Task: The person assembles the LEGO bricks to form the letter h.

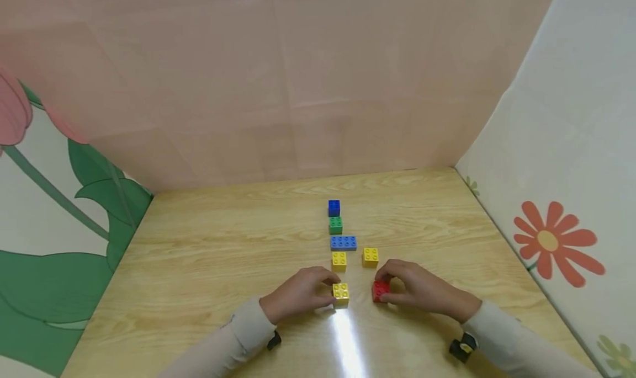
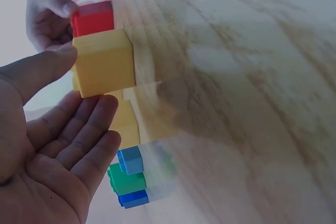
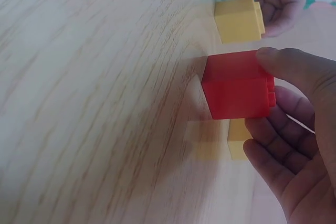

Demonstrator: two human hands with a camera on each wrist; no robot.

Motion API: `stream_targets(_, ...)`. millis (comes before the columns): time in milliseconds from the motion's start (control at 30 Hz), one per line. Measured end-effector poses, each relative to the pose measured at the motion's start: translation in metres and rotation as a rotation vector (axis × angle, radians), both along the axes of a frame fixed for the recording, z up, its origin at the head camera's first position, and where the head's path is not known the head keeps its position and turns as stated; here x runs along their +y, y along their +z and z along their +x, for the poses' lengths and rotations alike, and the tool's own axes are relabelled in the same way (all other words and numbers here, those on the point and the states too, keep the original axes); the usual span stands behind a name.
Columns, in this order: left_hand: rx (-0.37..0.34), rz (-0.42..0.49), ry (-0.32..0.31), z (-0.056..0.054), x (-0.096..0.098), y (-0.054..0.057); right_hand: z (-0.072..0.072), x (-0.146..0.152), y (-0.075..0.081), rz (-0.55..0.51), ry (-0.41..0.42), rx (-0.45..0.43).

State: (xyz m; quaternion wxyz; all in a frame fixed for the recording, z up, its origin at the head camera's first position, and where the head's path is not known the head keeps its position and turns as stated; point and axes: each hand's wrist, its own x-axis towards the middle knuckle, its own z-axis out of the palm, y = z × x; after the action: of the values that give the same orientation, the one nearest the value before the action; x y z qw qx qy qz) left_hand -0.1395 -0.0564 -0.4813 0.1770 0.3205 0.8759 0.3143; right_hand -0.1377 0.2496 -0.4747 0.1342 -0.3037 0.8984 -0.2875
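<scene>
Two toy building bricks, a front yellow four-stud brick (image 1: 340, 294) and a red four-stud brick (image 1: 380, 291), are shown side by side on the near part of the wood-grain table (image 1: 199, 256), separated by a narrow strip of tabletop. The red brick is placed to the right of the yellow one, almost level with it in depth. The front yellow brick is pinched between the thumb and fingers of the left hand (image 1: 308, 292), by which it is approached from its left; the red brick is pinched likewise by the right hand (image 1: 419, 289), from its right. The two bricks are thus set between the hands, each nearer to its own. In both, the studs are pointed upward; as the stud pattern is square, no long axis is distinguished. Whether either base is lifted slightly cannot be told. Beyond the front yellow brick, a rough line is formed by a second yellow brick (image 1: 339, 261), an eight-stud blue brick (image 1: 343, 243) with its long axis laid left to right, a green brick (image 1: 335, 225) and a dark blue brick (image 1: 334, 208). A third yellow brick (image 1: 370, 257) is seen beyond the red one, slightly to its left.
</scene>
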Motion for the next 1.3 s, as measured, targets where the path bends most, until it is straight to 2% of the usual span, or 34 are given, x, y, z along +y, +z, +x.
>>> stream_targets(433,0.015,0.001,0.004,0.0,0.001,0.002,-0.001,0.0,0.004,0.009,0.028,0.006)
stream_targets(700,0.008,0.025,0.005,0.001,0.001,0.001,-0.002,-0.003,0.007,-0.015,0.053,0.055)
stream_targets(1300,0.008,0.026,-0.001,-0.001,0.002,0.002,-0.003,-0.015,0.025,-0.055,0.049,0.104)
